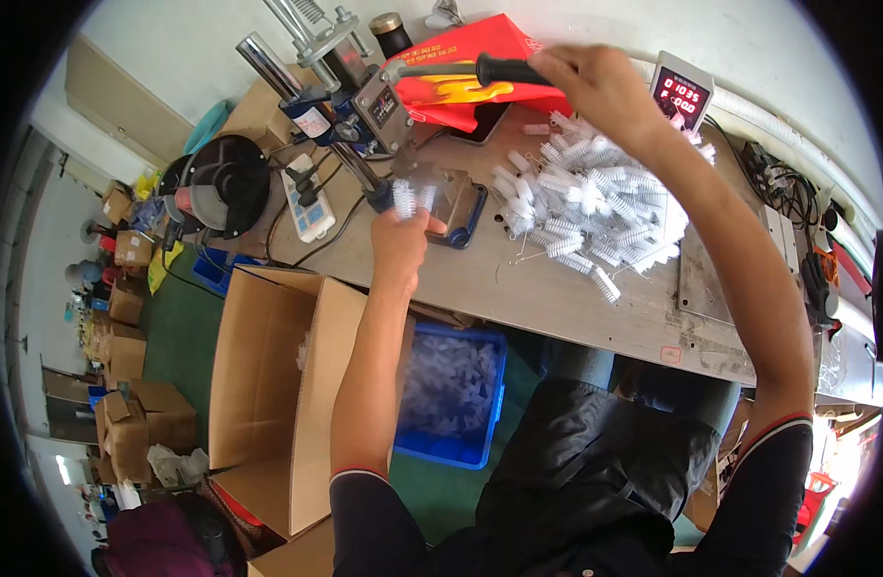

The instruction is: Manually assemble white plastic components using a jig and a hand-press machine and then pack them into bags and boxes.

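Observation:
My right hand [595, 87] is closed round the end of the black lever handle [504, 70] of a hand press [374, 111] at the back of the bench. Beneath the press, my left hand [400, 248] pinches a small white bristle brush [404, 199], its fingers partly hidden. White bristles also show just right of that brush; whether they belong to a second one I cannot tell. The press base [451, 207] lies beside my left fingers. To the right spreads a large pile of white spiral brushes [595, 192] with thin wire ends.
A digital counter [682, 91] stands behind the pile, near a red bag [461, 58]. Left of the press are a power strip [309, 207] and a round black fan [220, 188]. An open cardboard box [259, 375] and a blue bin [494, 404] of white pieces stand below the bench edge.

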Demonstrator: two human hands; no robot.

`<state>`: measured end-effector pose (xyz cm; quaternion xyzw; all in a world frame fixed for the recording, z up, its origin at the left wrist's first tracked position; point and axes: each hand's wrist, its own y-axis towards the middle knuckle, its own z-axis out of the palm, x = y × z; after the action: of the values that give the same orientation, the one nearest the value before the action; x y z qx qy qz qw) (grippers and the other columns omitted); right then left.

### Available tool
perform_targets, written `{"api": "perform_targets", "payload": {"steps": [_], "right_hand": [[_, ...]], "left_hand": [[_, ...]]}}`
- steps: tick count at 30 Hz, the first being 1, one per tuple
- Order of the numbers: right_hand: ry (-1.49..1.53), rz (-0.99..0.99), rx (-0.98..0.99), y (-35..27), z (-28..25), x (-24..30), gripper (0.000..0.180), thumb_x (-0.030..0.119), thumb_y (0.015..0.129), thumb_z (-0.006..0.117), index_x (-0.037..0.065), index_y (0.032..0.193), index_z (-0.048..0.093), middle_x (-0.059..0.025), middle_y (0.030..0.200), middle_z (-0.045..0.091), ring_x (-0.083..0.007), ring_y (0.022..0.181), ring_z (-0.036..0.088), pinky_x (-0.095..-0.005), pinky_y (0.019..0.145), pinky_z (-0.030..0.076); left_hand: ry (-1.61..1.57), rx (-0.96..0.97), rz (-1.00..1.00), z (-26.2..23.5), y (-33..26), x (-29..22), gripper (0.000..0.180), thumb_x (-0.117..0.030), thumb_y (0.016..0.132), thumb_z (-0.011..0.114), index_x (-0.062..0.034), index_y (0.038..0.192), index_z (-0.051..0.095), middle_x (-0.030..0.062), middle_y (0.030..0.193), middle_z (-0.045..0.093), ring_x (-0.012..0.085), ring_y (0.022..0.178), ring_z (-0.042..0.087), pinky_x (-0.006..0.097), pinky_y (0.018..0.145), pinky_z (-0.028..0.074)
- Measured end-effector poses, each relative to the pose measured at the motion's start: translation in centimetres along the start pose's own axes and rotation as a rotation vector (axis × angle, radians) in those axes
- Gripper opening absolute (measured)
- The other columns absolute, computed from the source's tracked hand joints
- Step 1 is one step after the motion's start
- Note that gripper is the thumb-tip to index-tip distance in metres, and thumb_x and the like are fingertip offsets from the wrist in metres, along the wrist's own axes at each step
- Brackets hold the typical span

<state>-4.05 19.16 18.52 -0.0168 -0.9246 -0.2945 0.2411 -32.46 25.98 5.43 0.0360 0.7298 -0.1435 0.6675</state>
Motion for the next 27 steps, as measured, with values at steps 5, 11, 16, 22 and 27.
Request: {"api": "perform_targets", "payload": {"steps": [5, 11, 16, 22, 27], "right_hand": [[0.001, -0.053, -0.079, -3.1, 2.9, -0.6, 0.041, 0.041, 0.105, 0.052, 0.005, 0.104, 0.073, -0.0197, 0.083, 0.071, -0.0391, 0.083, 0.069, -0.0499, 0.075, 0.055], [-0.005, 0.1, 0.085, -4.2, 4.6, -1.0, 0.041, 0.041, 0.107, 0.049, 0.002, 0.106, 0.063, -0.0214, 0.084, 0.071, -0.0426, 0.088, 0.069, -0.0521, 0.078, 0.053], [-0.003, 0.094, 0.066, -5.4, 7.0, -2.5, 0.044, 0.042, 0.108, 0.046, 0.002, 0.106, 0.062, -0.0226, 0.086, 0.07, -0.0436, 0.09, 0.068, -0.0522, 0.078, 0.053], [-0.097, 0.003, 0.235, -5.0, 8.2, -2.8, 0.044, 0.041, 0.109, 0.043, 0.003, 0.107, 0.063, -0.0225, 0.092, 0.071, -0.0436, 0.093, 0.067, -0.0536, 0.086, 0.049], [-0.12, 0.014, 0.285, -4.9, 5.6, -1.9, 0.042, 0.041, 0.109, 0.043, 0.005, 0.108, 0.064, -0.0213, 0.095, 0.071, -0.0427, 0.094, 0.067, -0.0524, 0.084, 0.051]], "left_hand": [[0.004, 0.001, -0.007, -0.2, -0.1, 0.1, 0.023, -0.009, 0.099, 0.06, 0.0025, 0.118, 0.065, 0.0123, 0.08, 0.071, 0.0018, 0.042, 0.035, 0.022, 0.037, 0.021], [0.014, -0.02, -0.016, -0.2, 0.1, -0.1, 0.02, -0.008, 0.098, 0.061, 0.0001, 0.116, 0.065, 0.013, 0.082, 0.072, 0.0016, 0.042, 0.035, 0.021, 0.037, 0.021], [0.011, -0.009, -0.036, 0.4, -0.1, -0.6, 0.019, -0.007, 0.098, 0.061, -0.0008, 0.116, 0.065, 0.0129, 0.083, 0.072, 0.0018, 0.041, 0.035, 0.022, 0.037, 0.021], [-0.04, 0.01, -0.027, -0.7, 0.3, 0.3, 0.019, -0.004, 0.096, 0.059, 0.0, 0.114, 0.064, 0.0122, 0.082, 0.073, 0.0034, 0.042, 0.037, 0.023, 0.036, 0.021], [-0.013, 0.031, -0.028, -0.7, 0.1, 0.0, 0.02, -0.006, 0.097, 0.06, 0.0009, 0.116, 0.063, 0.0125, 0.082, 0.072, 0.0037, 0.042, 0.037, 0.023, 0.036, 0.022]]}}
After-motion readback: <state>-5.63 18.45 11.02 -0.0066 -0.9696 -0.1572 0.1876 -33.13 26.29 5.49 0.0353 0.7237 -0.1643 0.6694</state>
